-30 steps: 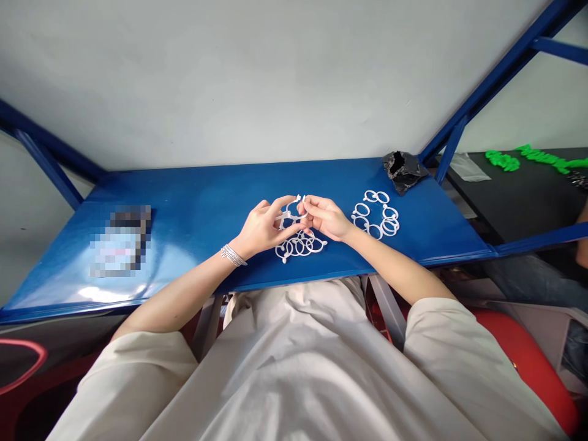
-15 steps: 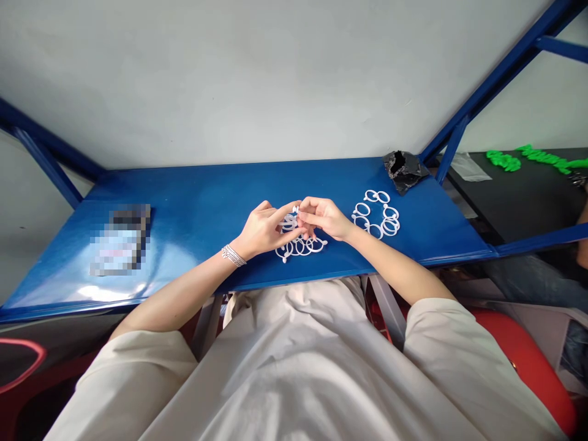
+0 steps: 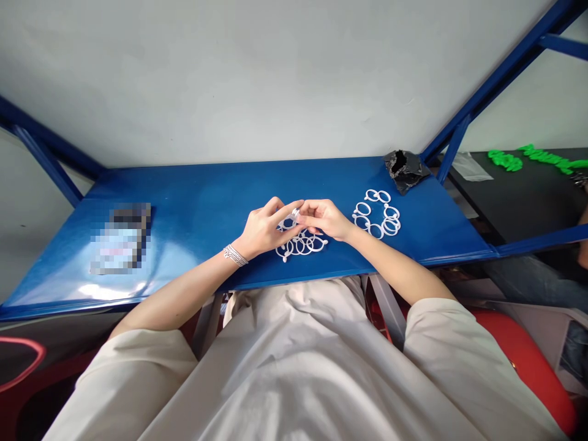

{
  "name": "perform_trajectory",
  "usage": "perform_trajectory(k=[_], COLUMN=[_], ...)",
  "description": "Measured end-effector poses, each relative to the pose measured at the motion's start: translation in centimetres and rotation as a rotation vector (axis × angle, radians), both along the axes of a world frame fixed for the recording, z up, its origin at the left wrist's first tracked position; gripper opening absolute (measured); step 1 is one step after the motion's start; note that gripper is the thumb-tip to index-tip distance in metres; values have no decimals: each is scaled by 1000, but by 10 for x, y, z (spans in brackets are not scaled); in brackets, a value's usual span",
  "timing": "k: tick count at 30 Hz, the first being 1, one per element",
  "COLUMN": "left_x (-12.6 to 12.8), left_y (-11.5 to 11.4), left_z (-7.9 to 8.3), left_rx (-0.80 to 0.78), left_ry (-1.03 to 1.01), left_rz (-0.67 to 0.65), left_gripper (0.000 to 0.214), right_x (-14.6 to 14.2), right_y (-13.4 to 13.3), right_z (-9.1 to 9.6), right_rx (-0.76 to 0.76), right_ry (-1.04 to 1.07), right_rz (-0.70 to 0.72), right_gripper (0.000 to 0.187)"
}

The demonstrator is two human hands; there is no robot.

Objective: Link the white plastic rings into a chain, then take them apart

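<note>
Above the front middle of the blue table (image 3: 206,202), my two hands meet at a small white plastic ring piece (image 3: 295,212) that looks like a curtain ring. My left hand (image 3: 263,229), with a silver bracelet at the wrist, pinches it between forefinger and thumb from the left. From the right, the fingertips of my right hand (image 3: 328,219) close on the same piece; they partly hide it. Beneath the hands lies a cluster of white rings (image 3: 302,246) with small knobs, partly covered by my fingers. More white rings (image 3: 391,227) form a loose loop right of my right hand.
A crumpled black plastic bag (image 3: 404,170) sits at the back right corner. On the left lies a blurred-out flat object (image 3: 120,239). Blue frame bars (image 3: 452,147) rise at both sides. Beyond the right side, a dark table (image 3: 500,202) holds bright green items (image 3: 505,160).
My left hand's knuckles have risen slightly, and the right fingers have curled in closer around the white piece. More of the rings under the hands shows. The rings on the right stay put.
</note>
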State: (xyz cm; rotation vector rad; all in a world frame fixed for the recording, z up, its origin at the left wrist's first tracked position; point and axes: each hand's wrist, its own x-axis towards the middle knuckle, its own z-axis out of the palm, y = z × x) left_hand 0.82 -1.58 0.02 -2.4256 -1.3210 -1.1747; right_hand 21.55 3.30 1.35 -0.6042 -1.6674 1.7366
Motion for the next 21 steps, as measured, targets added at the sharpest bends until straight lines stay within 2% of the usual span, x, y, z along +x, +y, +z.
perform_trajectory(k=[6,13,21], left_x=[1,-3,-8], left_y=[-1,3,9], left_z=[-3,-4,-9], left_rx=[-28,51,36], left_ry=[-59,-83,-78], left_rz=[29,-38,-120], left_gripper=[58,51,42], right_x=[1,3,2], right_y=[0,2,0], right_z=[5,6,-1], right_rx=[-51,-41,221], right_ry=[28,33,18], right_rz=[5,-9,-119], right_gripper=[46,47,44])
